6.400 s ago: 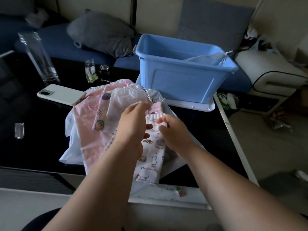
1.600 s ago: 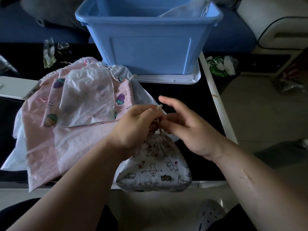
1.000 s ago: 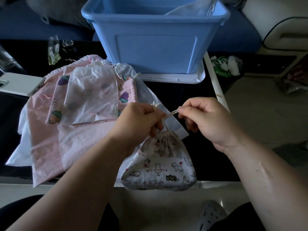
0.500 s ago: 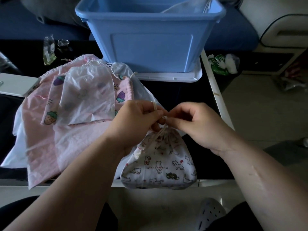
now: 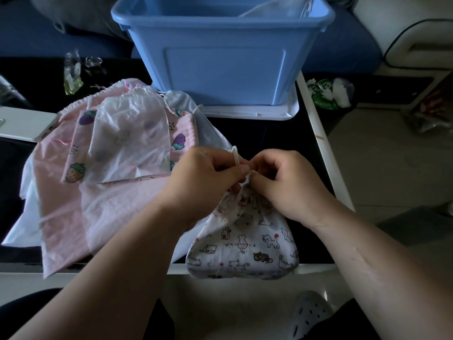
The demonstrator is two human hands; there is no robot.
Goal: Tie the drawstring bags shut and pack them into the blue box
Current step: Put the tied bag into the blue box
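Note:
A white cat-print drawstring bag (image 5: 245,244) sits at the table's near edge, its mouth gathered tight. My left hand (image 5: 198,177) and my right hand (image 5: 282,182) meet just above it, each pinching the cream drawstring (image 5: 234,155), which loops up between them. To the left lies a pile of flat bags: a translucent white bag (image 5: 130,138) on a strawberry-print pink bag (image 5: 181,141) on a large pale pink bag (image 5: 63,212). The blue box (image 5: 220,57) stands behind on a white lid (image 5: 250,112), with a clear bag (image 5: 277,8) inside.
A white phone (image 5: 22,123) lies at the far left. Small clear packets and a jar (image 5: 81,69) sit at the back left. The table's white right edge (image 5: 323,148) borders the floor, where a green-and-white bag (image 5: 328,93) lies. A grey shoe (image 5: 310,317) is below.
Since a second ago my right hand has come back in from pulling the cord rightward; both hands now pinch the cord close together over the bag's gathered mouth.

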